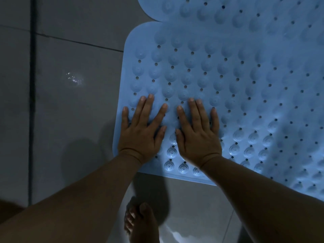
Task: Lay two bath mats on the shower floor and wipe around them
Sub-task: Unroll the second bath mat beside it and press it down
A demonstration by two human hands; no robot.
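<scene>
Grey tiled shower floor (pixel 73 55) carries two light blue perforated bath mats: the near bath mat (pixel 245 88) lies flat across the centre and right of view, and the far bath mat (pixel 236 9) lies beyond it at the top edge, the two touching or overlapping at their adjoining edges. Left hand (pixel 140 132) and right hand (pixel 198 135) rest palm-down side by side on the near mat's lower left corner, fingers straight and spread, gripping nothing. A bare foot (pixel 140 223) stands on the tiles below the mat, and a small wet patch (pixel 74 79) glistens to the left.
</scene>
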